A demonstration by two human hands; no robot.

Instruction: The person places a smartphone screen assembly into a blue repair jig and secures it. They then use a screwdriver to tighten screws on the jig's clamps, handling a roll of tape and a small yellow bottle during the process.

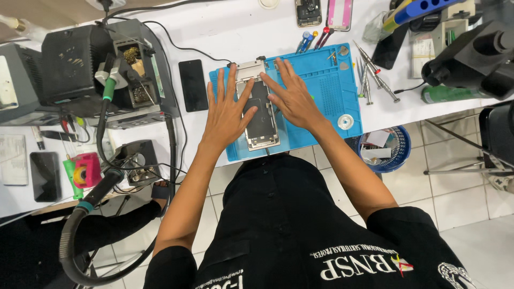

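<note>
An opened phone body point(261, 120) with a dark inner plate and silver frame lies lengthwise on a blue work mat point(326, 91). My left hand point(226, 112) lies flat with fingers spread on the mat, its thumb side resting against the phone's left edge. My right hand point(292, 96) also lies flat with fingers spread, its fingertips touching the phone's upper right part. Neither hand grips anything.
A black soldering station point(101, 69) with a green-handled iron stands at left, with a dark phone point(193, 84) beside the mat. Screwdrivers and tweezers point(369, 77) lie right of the mat. More phones point(324, 12) lie at the table's far edge. A blue basket point(385, 150) sits below.
</note>
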